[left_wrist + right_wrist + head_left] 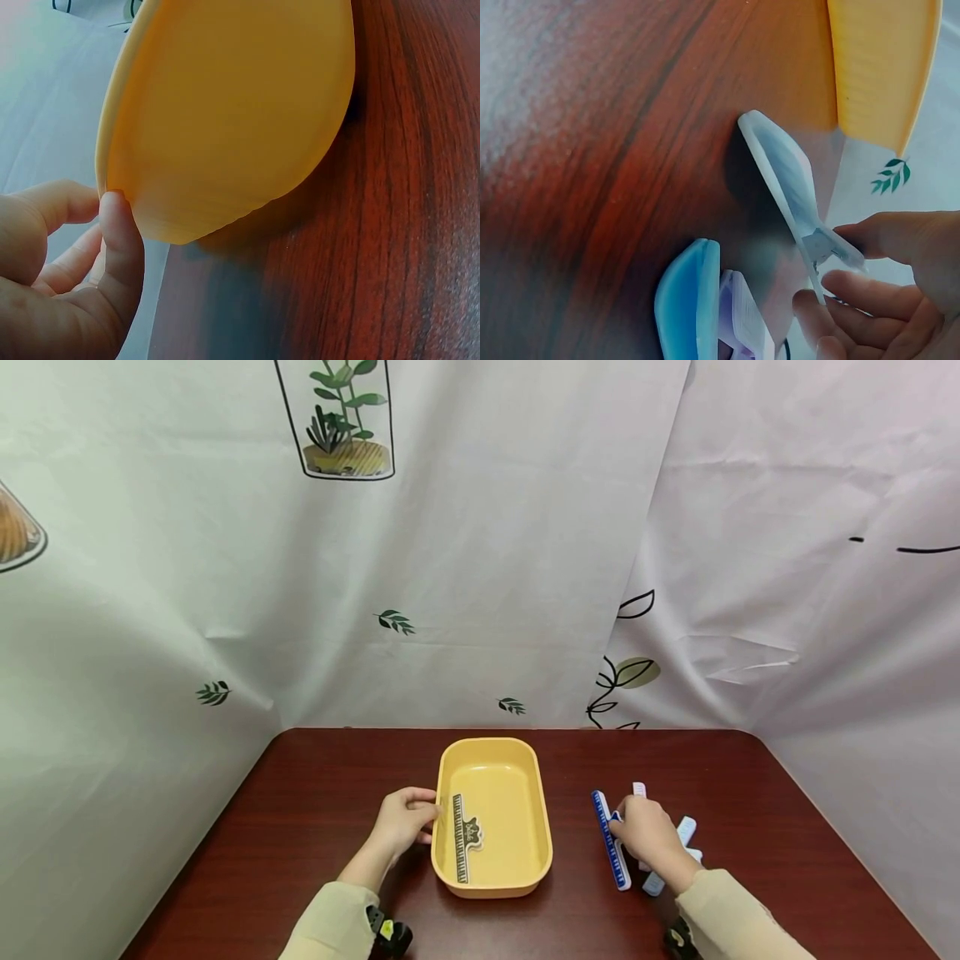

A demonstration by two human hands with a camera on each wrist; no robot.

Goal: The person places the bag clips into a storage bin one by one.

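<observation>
A yellow rectangular tray [517, 827] stands in the middle of the table, and my left hand [401, 822] pinches its left rim. Inside, along the left wall, lies a black-and-cream piano-key clip [461, 839] with a shaped handle. To the right of the tray, my right hand [651, 835] pinches the handle of a blue-and-white piano-key clip [611, 843]. In the right wrist view that clip [780, 161] is tilted on the table, thumb on one side of its handle and fingers on the other.
More clips lie under and beside my right hand, among them a light blue clip [686, 307] and a pale purple clip [742, 319]; my hand partly hides them. The dark red wooden table [322, 785] ends at a white patterned cloth [465, 568] behind.
</observation>
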